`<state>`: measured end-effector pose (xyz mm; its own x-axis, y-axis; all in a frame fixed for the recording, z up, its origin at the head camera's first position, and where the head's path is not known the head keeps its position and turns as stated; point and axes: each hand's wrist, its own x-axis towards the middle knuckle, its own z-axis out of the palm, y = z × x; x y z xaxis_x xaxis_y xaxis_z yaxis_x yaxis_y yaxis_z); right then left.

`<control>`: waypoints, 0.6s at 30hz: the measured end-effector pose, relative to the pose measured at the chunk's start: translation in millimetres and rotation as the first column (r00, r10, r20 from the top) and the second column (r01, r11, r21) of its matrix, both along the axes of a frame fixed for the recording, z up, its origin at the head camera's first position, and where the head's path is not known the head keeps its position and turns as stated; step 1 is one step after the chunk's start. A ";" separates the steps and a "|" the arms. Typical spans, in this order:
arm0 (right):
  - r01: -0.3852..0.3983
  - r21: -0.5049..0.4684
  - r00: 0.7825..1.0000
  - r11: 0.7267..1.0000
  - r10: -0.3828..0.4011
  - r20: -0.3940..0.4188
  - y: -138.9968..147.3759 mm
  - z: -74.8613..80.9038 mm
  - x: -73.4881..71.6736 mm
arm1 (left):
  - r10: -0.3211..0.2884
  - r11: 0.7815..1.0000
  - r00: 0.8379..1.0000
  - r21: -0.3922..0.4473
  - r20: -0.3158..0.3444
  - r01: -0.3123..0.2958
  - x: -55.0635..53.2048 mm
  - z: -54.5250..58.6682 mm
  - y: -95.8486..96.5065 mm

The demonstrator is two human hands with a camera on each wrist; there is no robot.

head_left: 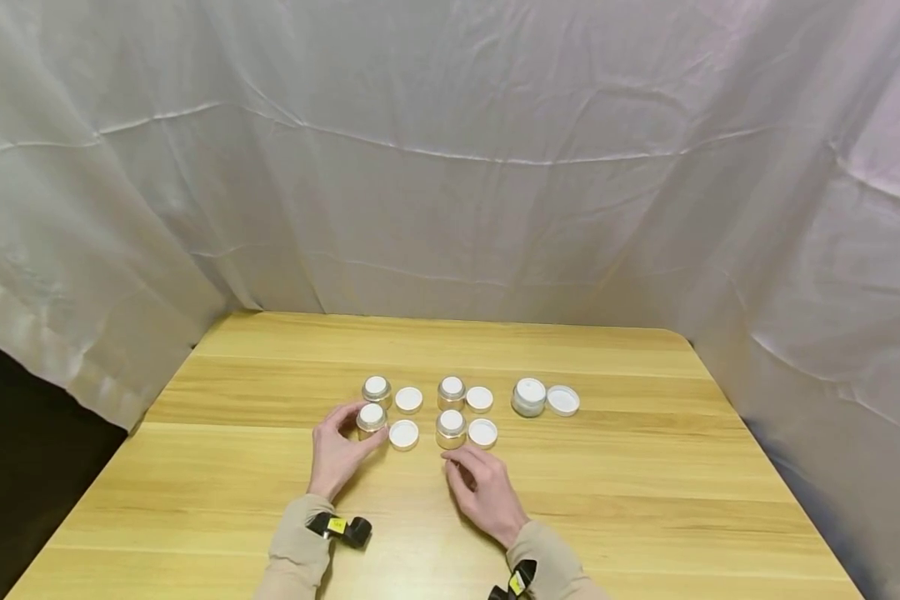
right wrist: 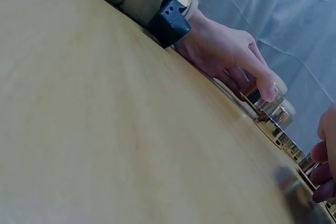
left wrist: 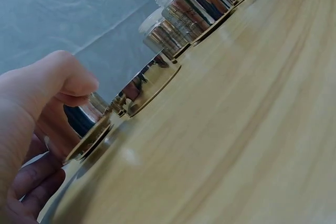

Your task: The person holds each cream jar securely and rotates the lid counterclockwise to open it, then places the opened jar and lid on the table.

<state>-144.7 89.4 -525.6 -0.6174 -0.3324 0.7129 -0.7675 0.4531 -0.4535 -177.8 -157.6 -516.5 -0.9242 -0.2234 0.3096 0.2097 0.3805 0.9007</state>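
Note:
My left hand (head_left: 339,446) grips the front-left cosmetic jar (head_left: 372,416), thumb on its near right side and fingers round the left. In the left wrist view this jar (left wrist: 79,121) stands low at the table with a shiny metallic side. A lid (head_left: 403,434) lies white side up just right of it. My right hand (head_left: 486,492) rests low over the table with loosely bent fingers, fingertips close to the front of the front-middle jar (head_left: 451,428). The lid (head_left: 483,432) of that jar lies beside it.
Behind stand the back-left jar (head_left: 377,390) with its lid (head_left: 408,399), and the back-middle jar (head_left: 451,392) with its lid (head_left: 479,398). Farther right is a wider jar (head_left: 528,397) and its lid (head_left: 562,400). A grey curtain (head_left: 450,208) surrounds the wooden table (head_left: 645,467).

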 end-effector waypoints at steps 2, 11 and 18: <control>0.006 0.000 1.000 1.000 -0.006 0.021 0.1 0.9 0.2 | -0.006 1.000 1.000 -0.014 -0.013 0.006 -0.4 -0.7 -0.2; 0.026 0.013 0.999 1.000 -0.026 0.033 -0.2 0.4 1.2 | -0.008 0.996 1.000 -0.084 0.006 0.008 -0.1 -1.2 -1.5; 0.030 -0.004 0.999 1.000 -0.029 0.030 -0.5 -1.1 0.0 | -0.021 0.994 0.999 -0.108 0.049 0.027 0.8 1.8 -2.6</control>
